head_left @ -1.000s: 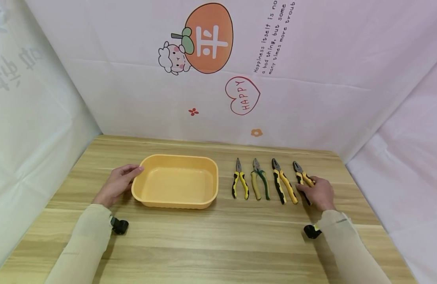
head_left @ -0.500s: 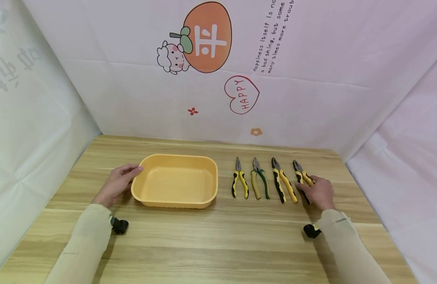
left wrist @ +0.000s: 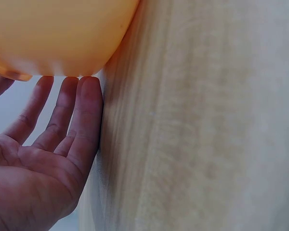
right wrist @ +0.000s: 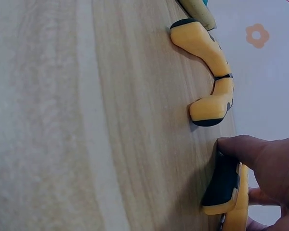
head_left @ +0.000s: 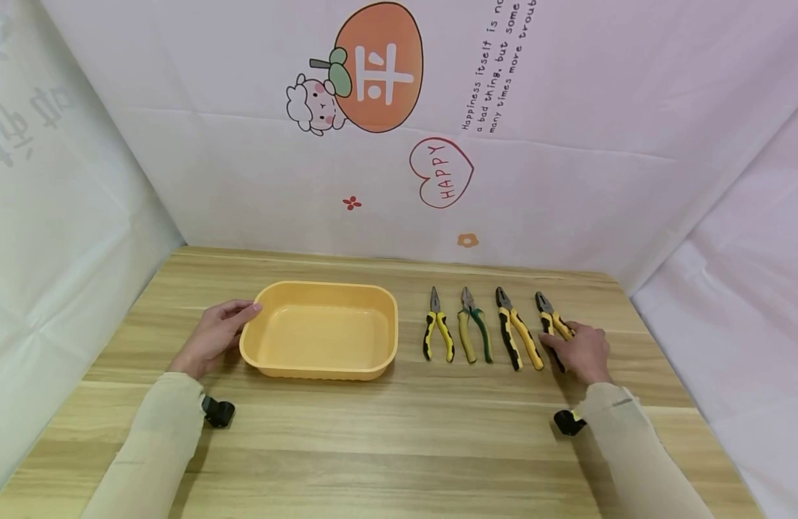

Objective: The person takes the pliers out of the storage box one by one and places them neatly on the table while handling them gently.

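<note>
A yellow plastic basin (head_left: 321,339) stands on the wooden table, left of centre. My left hand (head_left: 212,337) holds its left end, the thumb at the rim. In the left wrist view the fingertips (left wrist: 90,86) meet the outer wall of the basin (left wrist: 62,38). At the right end of a row of pliers, my right hand (head_left: 582,353) grips the handles of the combination pliers (head_left: 546,310), whose grey jaws point away from me. The right wrist view shows the thumb (right wrist: 243,147) on one black-and-yellow handle (right wrist: 222,187), the other handle beside it and partly hidden.
Between basin and right hand lie long-nose pliers (head_left: 435,314) with yellow-black handles, green-handled pliers (head_left: 468,310), and larger yellow-black pliers (head_left: 506,310). Behind the table (head_left: 399,447) hangs a printed white cloth (head_left: 243,180), with white cloth at both sides.
</note>
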The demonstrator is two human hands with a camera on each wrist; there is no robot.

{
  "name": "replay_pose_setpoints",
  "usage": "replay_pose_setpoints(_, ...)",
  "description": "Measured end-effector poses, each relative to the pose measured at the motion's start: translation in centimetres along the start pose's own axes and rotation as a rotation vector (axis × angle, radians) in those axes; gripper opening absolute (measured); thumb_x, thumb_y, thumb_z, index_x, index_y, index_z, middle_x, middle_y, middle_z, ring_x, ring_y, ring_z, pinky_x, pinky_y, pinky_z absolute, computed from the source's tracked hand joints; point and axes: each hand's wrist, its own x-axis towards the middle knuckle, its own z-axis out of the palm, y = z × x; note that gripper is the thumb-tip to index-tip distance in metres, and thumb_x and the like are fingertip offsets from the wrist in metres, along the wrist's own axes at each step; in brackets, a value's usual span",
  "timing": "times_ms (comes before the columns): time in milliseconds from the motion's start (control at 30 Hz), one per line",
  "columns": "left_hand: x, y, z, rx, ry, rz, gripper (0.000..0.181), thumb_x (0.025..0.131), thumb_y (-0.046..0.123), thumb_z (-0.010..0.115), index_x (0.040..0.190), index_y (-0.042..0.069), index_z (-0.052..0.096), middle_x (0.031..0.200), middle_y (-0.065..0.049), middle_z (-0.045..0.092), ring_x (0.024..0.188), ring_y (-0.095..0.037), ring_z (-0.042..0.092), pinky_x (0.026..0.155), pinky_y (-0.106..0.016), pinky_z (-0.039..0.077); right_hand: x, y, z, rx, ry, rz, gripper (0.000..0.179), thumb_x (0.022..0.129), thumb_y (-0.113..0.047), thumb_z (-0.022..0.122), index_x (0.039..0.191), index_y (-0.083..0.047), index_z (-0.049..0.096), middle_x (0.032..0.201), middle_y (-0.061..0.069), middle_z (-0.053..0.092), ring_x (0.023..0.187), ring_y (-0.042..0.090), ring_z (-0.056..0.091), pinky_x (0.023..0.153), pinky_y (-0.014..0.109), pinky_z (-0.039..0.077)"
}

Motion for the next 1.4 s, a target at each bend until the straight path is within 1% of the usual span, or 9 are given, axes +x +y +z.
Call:
replay_pose_setpoints(200,-0.15,0.08,-0.01,-0.003,-0.003,0.006,0.07,0.102,0.044,0.061,0.145,-0.008,0.045,0.119,-0.003,0.059,0.092,-0.002,0.066,0.079,-0.025,0.06,-0.02,-0.02,0.07,0.003,-0.012,0.026,0.078,0.098,-0.042,0.065,0.145,0.015,0.04,0.132,0.041,0.042,0.12,0.056,0.033,0.096,0.064,0.034)
replay_pose_setpoints(400,-0.06,-0.01,-0.1,-0.001,-0.007,0.009,0.07,0.102,0.044,0.061,0.146,-0.008,0.044,0.122,-0.005,0.058,0.093,-0.002,0.066,0.08,-0.025,0.06,-0.2,-0.11,0.06,-0.007,-0.02,0.034,0.079,0.098,-0.044,0.064,0.146,0.015,0.039,0.13,0.042,0.041,0.118,0.057,0.033,0.092,0.063,0.037)
replay_pose_setpoints(600,-0.09,0.03,-0.08,0.011,-0.016,0.008,0.071,0.102,0.046,0.061,0.146,-0.008,0.044,0.128,-0.011,0.056,0.093,-0.002,0.066,0.08,-0.025,0.06,-0.2,0.12,0.07,-0.007,-0.023,0.035,0.081,0.098,-0.046,0.064,0.146,0.015,0.039,0.131,0.042,0.04,0.118,0.056,0.032,0.09,0.063,0.038)
replay_pose_setpoints(933,-0.05,0.07,-0.01,0.031,-0.006,-0.005,0.071,0.102,0.047,0.06,0.147,-0.006,0.044,0.14,-0.02,0.05,0.094,0.0,0.064,0.08,-0.024,0.059,-0.33,-0.16,-0.09,-0.022,-0.034,0.039,0.082,0.099,-0.048,0.062,0.146,0.015,0.038,0.13,0.044,0.037,0.116,0.058,0.033,0.087,0.063,0.039)
replay_pose_setpoints(1133,0.11,-0.08,-0.07,0.027,-0.003,-0.002,0.07,0.102,0.047,0.059,0.147,-0.006,0.045,0.14,-0.021,0.05,0.094,-0.002,0.065,0.08,-0.025,0.06,-0.27,-0.26,0.06,-0.02,-0.028,0.047,0.081,0.099,-0.047,0.061,0.147,0.015,0.038,0.131,0.043,0.037,0.117,0.057,0.032,0.088,0.063,0.039)
replay_pose_setpoints(1400,0.0,0.0,-0.09,0.037,-0.005,0.002,0.069,0.103,0.046,0.059,0.146,-0.006,0.045,0.141,-0.021,0.05,0.095,-0.002,0.065,0.08,-0.025,0.06,-0.41,-0.29,0.09,-0.015,-0.02,0.052,0.082,0.098,-0.048,0.063,0.145,0.015,0.039,0.128,0.04,0.04,0.113,0.053,0.034,0.084,0.059,0.039)
